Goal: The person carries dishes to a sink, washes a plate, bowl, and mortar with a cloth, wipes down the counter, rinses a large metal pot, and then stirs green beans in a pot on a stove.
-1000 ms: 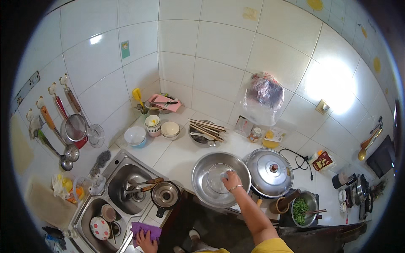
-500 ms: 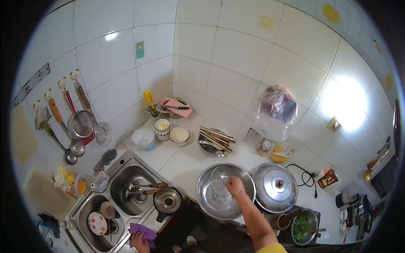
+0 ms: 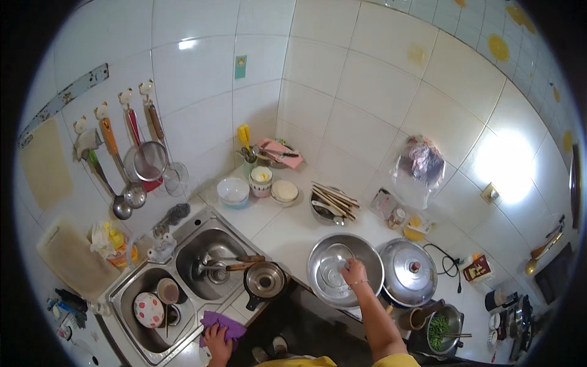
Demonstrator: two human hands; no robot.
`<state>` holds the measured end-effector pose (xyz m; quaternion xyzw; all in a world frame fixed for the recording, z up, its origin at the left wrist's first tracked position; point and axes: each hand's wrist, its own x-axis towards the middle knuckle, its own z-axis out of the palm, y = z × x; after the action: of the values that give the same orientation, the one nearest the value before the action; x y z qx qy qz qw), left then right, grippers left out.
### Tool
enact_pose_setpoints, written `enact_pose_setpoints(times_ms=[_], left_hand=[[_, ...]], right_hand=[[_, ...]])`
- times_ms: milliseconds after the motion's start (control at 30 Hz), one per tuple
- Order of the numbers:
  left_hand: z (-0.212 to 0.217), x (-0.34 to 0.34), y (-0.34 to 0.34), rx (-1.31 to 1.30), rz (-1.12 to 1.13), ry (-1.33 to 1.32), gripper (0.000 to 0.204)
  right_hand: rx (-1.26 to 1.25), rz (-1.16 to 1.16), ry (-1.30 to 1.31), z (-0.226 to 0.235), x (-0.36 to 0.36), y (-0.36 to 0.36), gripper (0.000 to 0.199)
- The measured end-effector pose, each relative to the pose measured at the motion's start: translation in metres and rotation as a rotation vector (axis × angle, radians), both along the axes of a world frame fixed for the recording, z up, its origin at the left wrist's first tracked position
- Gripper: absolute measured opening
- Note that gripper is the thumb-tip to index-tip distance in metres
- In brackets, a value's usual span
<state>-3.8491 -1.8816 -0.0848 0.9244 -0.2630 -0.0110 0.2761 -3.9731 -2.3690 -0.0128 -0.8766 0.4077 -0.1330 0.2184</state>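
Head cam: R hand (image 3: pixel 353 273) fingers drawn together, pinching clear round lid (image 3: pixel 331 274) at its R side; exact grip pt hidden by fingers. Lid sits directly L of & under that hand, inside steel basin (image 3: pixel 367 250). L hand (image 3: pixel 217 344) is on purple cloth (image 3: pixel 227 319), fingers a bit apart, palm down; can't tell if it's gripping.

Near R hand: lidded pot (image 3: pixel 400 287) just R, btwn hand & cord (image 3: pixel 451 266); bowl w/ chopsticks (image 3: pixel 333 197) beyond; bowl of chopped greens (image 3: pixel 438 330) lower R. Dk pan (image 3: pixel 265 281) is btwn both hands, up-R of L. Dbl sink (image 3: pixel 211 215) up-L of L hand.

Labels: dk red pkg (image 3: pixel 477 268) well R of R hand, pale print, too small to read.
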Motion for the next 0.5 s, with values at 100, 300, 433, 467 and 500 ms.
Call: enact_pose_setpoints(times_ms=[100,300,433,467,500], left_hand=[[-0.001,0.001,0.001,0.059,-0.044,0.001,0.045],[0.020,-0.001,-0.001,0.091,-0.087,-0.161,0.041],[0.001,0.003,0.005,-0.002,-0.135,-0.263,0.042],[-0.001,0.002,0.004,0.035,-0.136,-0.252,0.042],[-0.002,0.002,0.002,0.072,-0.134,-0.242,0.042]], right_hand=[[0.022,0.004,-0.090,0.039,0.000,0.030,0.039],[0.056,-0.058,-0.333,0.074,-0.011,0.070,0.036],[0.027,-0.101,-0.391,0.090,-0.042,0.075,0.036],[0.012,-0.131,-0.384,0.087,-0.052,0.074,0.036],[-0.002,-0.158,-0.376,0.083,-0.062,0.071,0.036]])
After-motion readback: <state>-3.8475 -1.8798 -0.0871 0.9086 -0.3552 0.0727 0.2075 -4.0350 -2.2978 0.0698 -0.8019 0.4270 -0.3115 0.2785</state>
